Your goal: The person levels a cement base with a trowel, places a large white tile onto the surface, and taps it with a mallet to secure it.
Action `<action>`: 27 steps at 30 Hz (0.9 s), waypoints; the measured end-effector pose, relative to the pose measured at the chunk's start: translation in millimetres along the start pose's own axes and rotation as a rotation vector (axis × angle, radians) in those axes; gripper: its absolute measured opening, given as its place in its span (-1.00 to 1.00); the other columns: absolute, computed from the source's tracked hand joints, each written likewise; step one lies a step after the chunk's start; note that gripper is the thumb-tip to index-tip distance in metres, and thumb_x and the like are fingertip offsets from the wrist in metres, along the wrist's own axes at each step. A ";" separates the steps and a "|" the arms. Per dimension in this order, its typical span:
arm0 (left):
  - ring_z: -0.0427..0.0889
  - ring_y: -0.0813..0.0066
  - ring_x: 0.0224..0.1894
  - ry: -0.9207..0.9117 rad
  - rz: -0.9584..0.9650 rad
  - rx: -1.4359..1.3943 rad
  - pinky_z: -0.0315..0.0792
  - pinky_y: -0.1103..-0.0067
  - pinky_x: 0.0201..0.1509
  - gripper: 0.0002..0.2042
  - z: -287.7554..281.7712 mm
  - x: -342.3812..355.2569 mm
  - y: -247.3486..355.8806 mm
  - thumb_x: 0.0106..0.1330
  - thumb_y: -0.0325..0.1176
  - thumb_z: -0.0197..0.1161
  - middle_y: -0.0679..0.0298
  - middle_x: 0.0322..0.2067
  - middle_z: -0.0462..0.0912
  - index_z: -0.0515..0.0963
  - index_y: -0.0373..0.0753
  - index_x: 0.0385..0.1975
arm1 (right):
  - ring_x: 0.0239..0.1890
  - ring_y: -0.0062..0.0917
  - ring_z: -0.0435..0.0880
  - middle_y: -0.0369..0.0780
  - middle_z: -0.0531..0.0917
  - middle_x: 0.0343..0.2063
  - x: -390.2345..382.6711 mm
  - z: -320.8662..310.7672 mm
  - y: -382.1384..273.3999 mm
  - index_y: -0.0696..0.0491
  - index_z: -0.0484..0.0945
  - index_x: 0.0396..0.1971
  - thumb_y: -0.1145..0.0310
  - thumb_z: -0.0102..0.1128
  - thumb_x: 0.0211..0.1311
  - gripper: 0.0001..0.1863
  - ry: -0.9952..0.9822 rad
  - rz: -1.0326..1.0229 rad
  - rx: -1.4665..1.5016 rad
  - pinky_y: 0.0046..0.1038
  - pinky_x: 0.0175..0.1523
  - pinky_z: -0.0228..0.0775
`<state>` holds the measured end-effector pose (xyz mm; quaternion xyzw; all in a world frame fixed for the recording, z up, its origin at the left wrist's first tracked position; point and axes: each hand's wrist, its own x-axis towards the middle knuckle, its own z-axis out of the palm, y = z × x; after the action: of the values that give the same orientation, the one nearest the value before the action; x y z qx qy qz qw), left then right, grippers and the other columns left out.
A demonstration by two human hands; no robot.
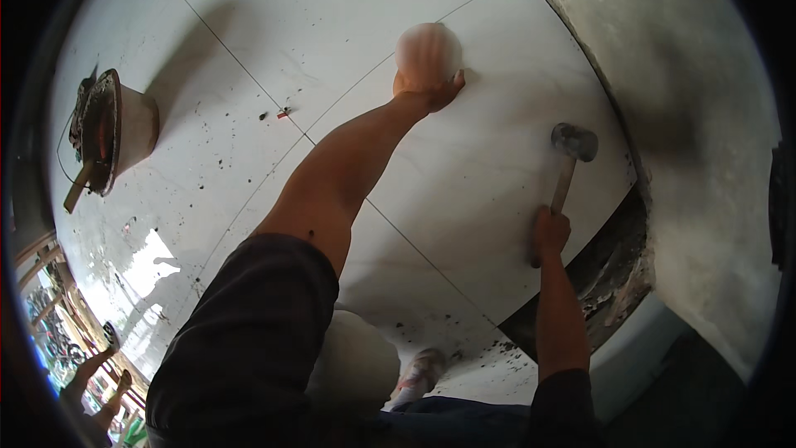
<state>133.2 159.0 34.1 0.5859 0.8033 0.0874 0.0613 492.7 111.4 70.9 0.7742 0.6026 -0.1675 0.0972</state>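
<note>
My right hand (550, 231) is closed round the handle of a rubber mallet (575, 141). The mallet's dark head is over the pale floor tiles (464, 207), near the right-hand wall. Farther away, my left hand (429, 62) reaches out on a tile close to a joint line, its thumb out to the side. A round, pale blur covers the fingers, so I cannot make out whether they hold anything.
A bucket (137, 129) with a wooden-handled tool (77, 189) stands at the left. Grey crumbs and small red pieces (283, 114) dot the tiles. A bare, untiled gap (613, 274) borders the wall (705, 166). Another person's legs (95, 386) show at lower left.
</note>
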 end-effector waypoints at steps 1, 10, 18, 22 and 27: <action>-0.31 0.28 0.47 -0.019 0.030 0.012 -0.43 0.21 0.47 -0.23 -0.8 -6.1 -2.9 0.33 0.15 -0.23 0.15 0.43 -0.20 -0.16 -0.27 0.40 | -0.17 0.05 0.61 0.24 0.59 -0.29 -1.4 2.5 0.8 0.42 0.55 -0.33 0.01 -0.05 0.09 -0.37 0.042 0.035 0.052 -0.10 -0.03 0.40; -0.21 -0.01 0.44 -0.092 0.235 0.013 -0.28 -0.06 0.39 -0.28 -41.7 -236.0 -66.0 0.24 0.14 -0.03 0.08 0.40 -0.09 0.11 -0.11 0.35 | -0.20 -0.03 0.64 0.11 0.65 -0.31 -30.8 -3.0 -3.8 0.34 0.57 -0.25 0.04 0.03 0.07 -0.43 0.021 0.001 0.176 -0.16 -0.06 0.43; -0.34 -0.04 0.45 -0.259 -0.212 0.041 -0.43 -0.05 0.39 -0.22 -83.6 -414.8 -219.0 0.24 0.00 0.10 0.00 0.42 -0.22 -0.06 -0.13 0.40 | -0.32 -0.02 0.63 0.06 0.63 -0.42 -168.4 71.4 -1.1 0.16 0.48 -0.24 0.07 0.01 0.18 -0.59 0.015 -0.273 0.005 -0.06 -0.14 0.44; -0.33 0.00 0.46 -0.417 -0.173 0.022 -0.51 0.00 0.40 -0.22 -100.0 -416.5 -211.6 0.23 -0.09 0.09 0.01 0.42 -0.21 -0.08 -0.28 0.38 | -0.29 -0.08 0.63 0.02 0.62 -0.40 -251.8 84.9 -14.8 0.13 0.44 -0.29 0.09 0.07 0.14 -0.63 -0.192 -0.262 0.030 -0.09 -0.13 0.44; -0.14 0.10 0.45 0.062 0.178 -0.080 -0.29 0.11 0.45 -0.28 -30.8 -244.5 -180.2 0.27 -0.04 0.05 0.05 0.38 0.00 0.03 -0.27 0.36 | -0.07 -0.19 0.57 -0.04 0.58 -0.16 -310.2 83.8 2.9 0.10 0.42 -0.15 0.21 0.11 0.15 -0.65 -0.528 -0.475 -0.116 -0.22 0.01 0.40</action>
<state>34.1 -129.6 25.0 0.6490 0.7455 0.1426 0.0518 416.0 -198.2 110.0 0.5357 0.7283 -0.3451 0.2520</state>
